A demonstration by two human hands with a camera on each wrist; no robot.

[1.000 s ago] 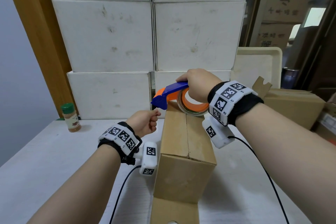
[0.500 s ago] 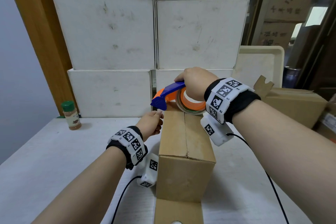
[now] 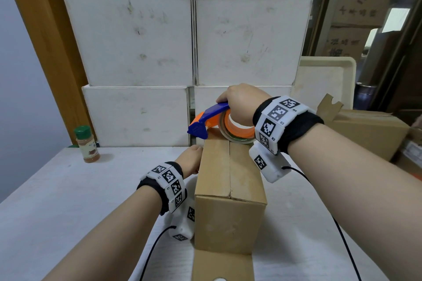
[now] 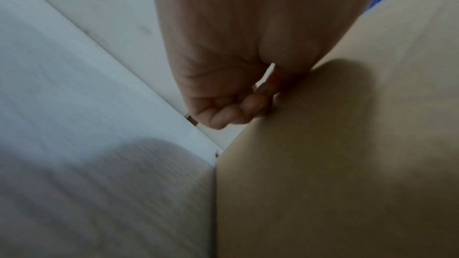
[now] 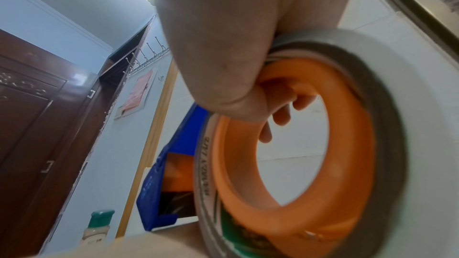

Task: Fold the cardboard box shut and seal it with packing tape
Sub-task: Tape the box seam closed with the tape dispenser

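A brown cardboard box stands on the white table, its top flaps folded together along a centre seam. My right hand grips an orange-and-blue tape dispenser over the box's far end, with its blue nose pointing left. In the right wrist view the fingers curl through the orange hub of the tape roll. My left hand lies against the box's left face near the far top corner. Its fingers are curled, and a thin glossy strip, seemingly the tape end, shows between thumb and fingers.
White cartons are stacked close behind the box. A green-capped spice bottle stands at the far left. Another cardboard box and a cream tray are on the right. A loose flap lies at the near end, and cables trail from both wrists.
My left hand has dropped from beside the dispenser's blue nose and moved right, onto the box's left face. The right hand and dispenser stay over the far end.
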